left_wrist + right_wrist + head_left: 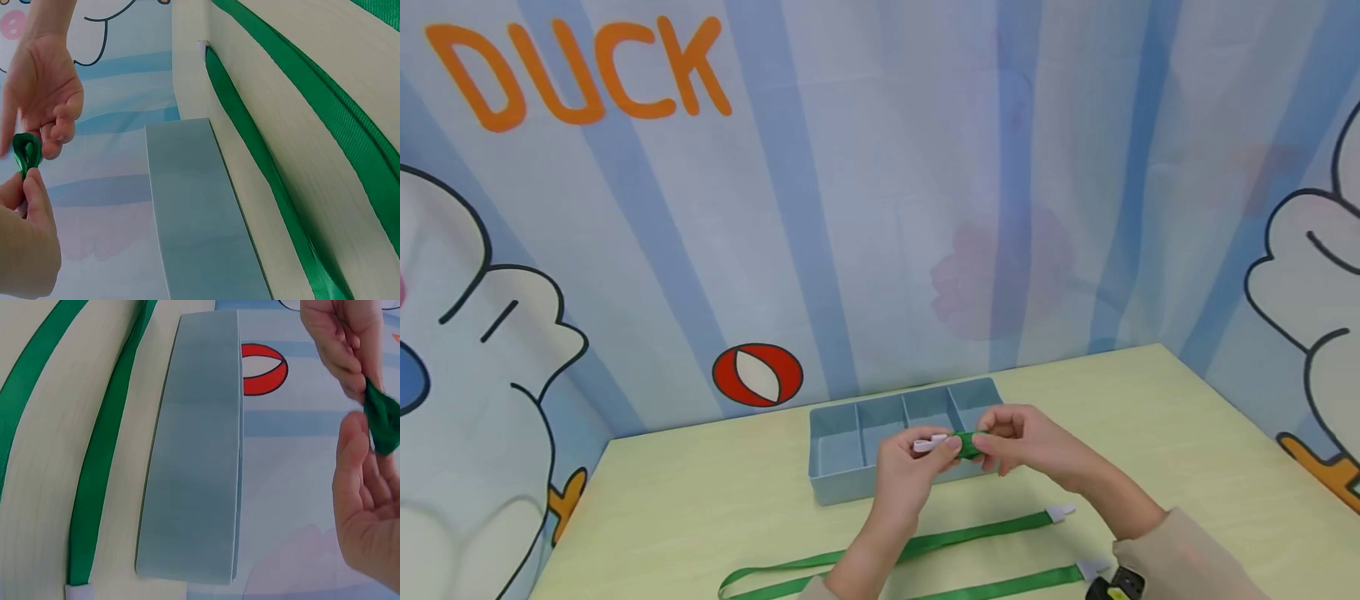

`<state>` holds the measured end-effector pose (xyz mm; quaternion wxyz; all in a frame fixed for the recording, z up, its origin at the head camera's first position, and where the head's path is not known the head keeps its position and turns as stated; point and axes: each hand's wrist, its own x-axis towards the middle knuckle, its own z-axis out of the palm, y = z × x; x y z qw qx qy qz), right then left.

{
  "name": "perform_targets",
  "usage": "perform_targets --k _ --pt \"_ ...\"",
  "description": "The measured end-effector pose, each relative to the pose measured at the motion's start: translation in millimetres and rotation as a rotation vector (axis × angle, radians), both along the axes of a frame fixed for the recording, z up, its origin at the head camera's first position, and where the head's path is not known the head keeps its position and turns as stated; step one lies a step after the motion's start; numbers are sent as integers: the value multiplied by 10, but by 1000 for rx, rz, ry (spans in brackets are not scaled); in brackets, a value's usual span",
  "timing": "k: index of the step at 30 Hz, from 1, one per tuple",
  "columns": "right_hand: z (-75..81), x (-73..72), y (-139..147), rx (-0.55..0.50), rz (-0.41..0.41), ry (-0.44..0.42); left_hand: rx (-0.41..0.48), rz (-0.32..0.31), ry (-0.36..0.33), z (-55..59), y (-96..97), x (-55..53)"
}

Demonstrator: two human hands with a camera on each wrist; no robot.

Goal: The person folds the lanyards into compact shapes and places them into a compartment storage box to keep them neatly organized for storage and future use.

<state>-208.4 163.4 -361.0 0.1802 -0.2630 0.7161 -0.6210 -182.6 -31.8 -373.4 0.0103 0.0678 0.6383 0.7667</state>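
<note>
Left hand [904, 477] pinched a folded green strap [967, 447]; right hand [1033, 439] was at its end, grip unclear, near a tray [844, 487].

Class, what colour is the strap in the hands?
The strap is green; it shows best in the right wrist view.

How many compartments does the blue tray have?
4, in one row: far left, centre left, centre right, far right; the left hand and right hand cover parts.
</note>
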Motion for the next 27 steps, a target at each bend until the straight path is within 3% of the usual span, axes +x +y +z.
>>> perform_targets --k 4,9,15,19,27 --pt "-1 4 -35 7 -112 -50 10 4 -6 -12 20 -6" --pt "25 18 -42 12 -172 -80 -5 -8 -42 -32 -15 -38" --pt "87 32 -72 86 -256 49 -18 -43 -53 -38 -85 -78" --pt "88 34 -96 107 -256 95 -51 -68 -57 -33 -117 -82" --pt "20 21 -74 128 -213 22 -181 -131 -44 -65 -172 -54"
